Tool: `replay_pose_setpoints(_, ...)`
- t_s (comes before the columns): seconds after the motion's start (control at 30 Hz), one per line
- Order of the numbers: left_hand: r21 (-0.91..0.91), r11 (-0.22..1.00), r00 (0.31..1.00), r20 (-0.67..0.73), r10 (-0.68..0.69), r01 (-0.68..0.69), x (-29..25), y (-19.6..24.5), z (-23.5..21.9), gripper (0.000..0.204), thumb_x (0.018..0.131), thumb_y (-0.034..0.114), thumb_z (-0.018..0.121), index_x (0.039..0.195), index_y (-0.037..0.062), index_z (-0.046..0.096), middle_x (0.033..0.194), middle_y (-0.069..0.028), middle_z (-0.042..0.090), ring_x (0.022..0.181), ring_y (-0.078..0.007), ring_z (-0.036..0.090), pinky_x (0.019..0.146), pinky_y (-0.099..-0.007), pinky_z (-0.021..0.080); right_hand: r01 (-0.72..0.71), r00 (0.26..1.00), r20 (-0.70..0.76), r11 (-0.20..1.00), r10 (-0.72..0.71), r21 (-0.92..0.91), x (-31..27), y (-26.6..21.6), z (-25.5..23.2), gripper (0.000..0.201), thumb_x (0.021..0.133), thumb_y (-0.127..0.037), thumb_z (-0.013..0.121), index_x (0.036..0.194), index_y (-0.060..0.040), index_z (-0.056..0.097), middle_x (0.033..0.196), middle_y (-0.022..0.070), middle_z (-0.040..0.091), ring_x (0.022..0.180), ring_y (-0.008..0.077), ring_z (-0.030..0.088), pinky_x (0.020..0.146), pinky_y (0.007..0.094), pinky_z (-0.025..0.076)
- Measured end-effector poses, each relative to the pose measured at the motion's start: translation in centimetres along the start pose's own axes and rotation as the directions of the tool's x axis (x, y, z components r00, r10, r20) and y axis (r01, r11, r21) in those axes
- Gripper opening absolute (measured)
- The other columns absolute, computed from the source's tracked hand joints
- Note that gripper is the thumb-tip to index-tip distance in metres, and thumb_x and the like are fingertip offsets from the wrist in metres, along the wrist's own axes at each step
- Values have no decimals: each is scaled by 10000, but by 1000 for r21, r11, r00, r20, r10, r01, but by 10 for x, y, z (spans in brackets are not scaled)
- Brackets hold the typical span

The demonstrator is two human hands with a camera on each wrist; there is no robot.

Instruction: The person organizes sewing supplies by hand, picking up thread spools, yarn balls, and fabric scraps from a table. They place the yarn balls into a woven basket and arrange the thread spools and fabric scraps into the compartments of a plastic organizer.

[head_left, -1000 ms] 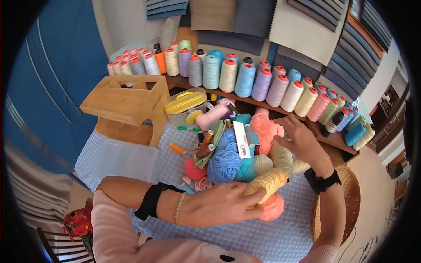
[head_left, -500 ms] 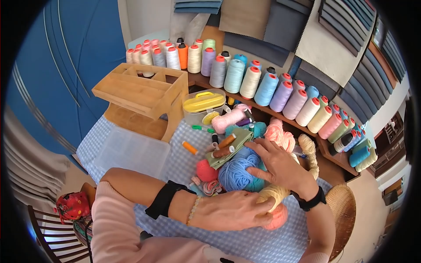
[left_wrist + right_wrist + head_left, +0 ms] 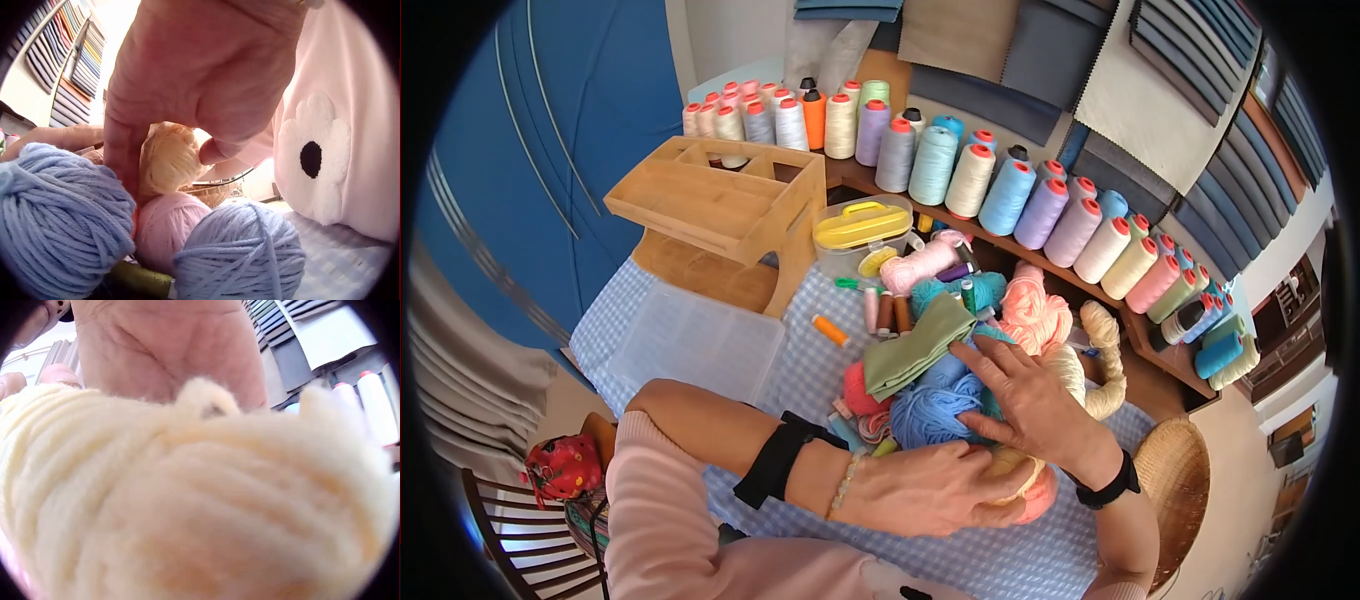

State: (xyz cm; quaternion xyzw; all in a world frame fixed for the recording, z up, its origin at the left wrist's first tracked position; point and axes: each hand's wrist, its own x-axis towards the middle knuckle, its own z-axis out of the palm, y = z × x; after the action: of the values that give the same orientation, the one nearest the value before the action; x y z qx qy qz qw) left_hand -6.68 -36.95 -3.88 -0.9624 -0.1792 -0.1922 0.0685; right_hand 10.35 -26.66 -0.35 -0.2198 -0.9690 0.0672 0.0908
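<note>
1. I see a worktop [image 3: 700, 345] with a blue and white checked cloth in the middle of the frame.
2. A long shelf [image 3: 1000, 240] runs from the top middle down to the right. Big thread cones [image 3: 932, 165] stand on it in a row, in many soft colours.
3. Grey and blue cloth samples [image 3: 1040, 50] hang on the wall at the top. A blue wall fills the left side.
4. A wooden rack [image 3: 715, 205] sits at the upper left of the worktop. A clear box with a yellow lid [image 3: 862, 228] is just beside it.
5. A round woven basket [image 3: 1175, 480] sits at the lower right.
6. A pile of yarn lies in the middle. I see a blue yarn ball [image 3: 935, 405], a folded green cloth [image 3: 915, 350] and pink yarn [image 3: 1032, 315].
7. My left hand [image 3: 930, 490] is at the bottom middle. Its fingers [image 3: 122, 150] curl round the pale yellow yarn ball [image 3: 167, 157] and grip it.
8. That ball is soft and fuzzy. It touches a pink ball [image 3: 165, 228] under it.
9. My right hand [image 3: 1030, 400] rests on the blue yarn ball, with fingers spread out straight.
</note>
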Motion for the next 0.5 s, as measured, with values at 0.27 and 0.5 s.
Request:
replay_pose_setpoints(0.27,205,978,998,-48,42,-32,3,6,4,544,878,249,494,1417,202,438,1457,-143,431,779,-191,573,695,-287,496,34,999,22,998,-33,-45,-10,-9,0,763,831,-289,723,1490,-96,390,1383,219,498,1179,375,573,950,444,506)
replay_pose_setpoints(0.5,177,982,997,-36,-66,72,2,15,3,617,868,251,512,1473,202,395,1484,-171,427,796,-207,590,736,-292,527,-25,1000,-15,995,27,95,-5,-1,5,772,818,-204,730,1490,-79,372,1346,233,508,1163,397,568,942,441,509)
